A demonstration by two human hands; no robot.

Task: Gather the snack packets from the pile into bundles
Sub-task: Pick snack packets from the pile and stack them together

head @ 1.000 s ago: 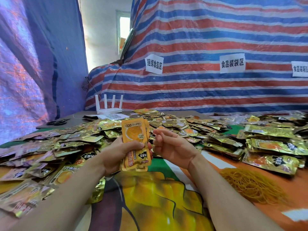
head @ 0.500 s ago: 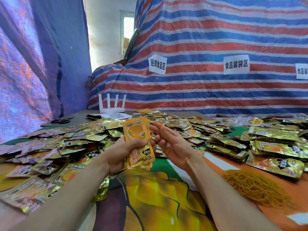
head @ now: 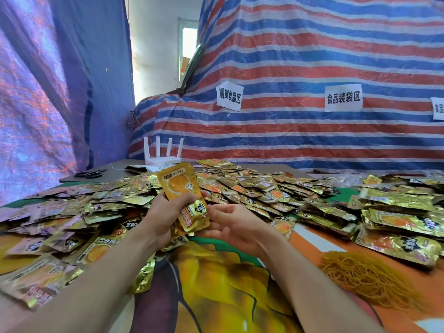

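My left hand (head: pixel 165 212) grips a stack of gold and orange snack packets (head: pixel 182 188), held upright above the table. My right hand (head: pixel 230 224) lies palm up just right of the stack, fingers relaxed, fingertips near or touching its lower edge. A wide pile of loose gold packets (head: pixel 252 188) covers the table behind and to the left (head: pixel 72 224) of my hands. Stacked packets (head: pixel 396 219) lie at the right.
A heap of yellow rubber bands (head: pixel 367 277) lies on the cloth at the right front. A white router (head: pixel 163 157) and black scissors (head: pixel 89 174) sit at the far left back. Striped tarpaulin (head: pixel 312 68) with paper labels rises behind the table.
My right hand has opened from a loose curl and dropped lower, under the right side of the stack. My left hand has tilted the stack slightly and kept hold.
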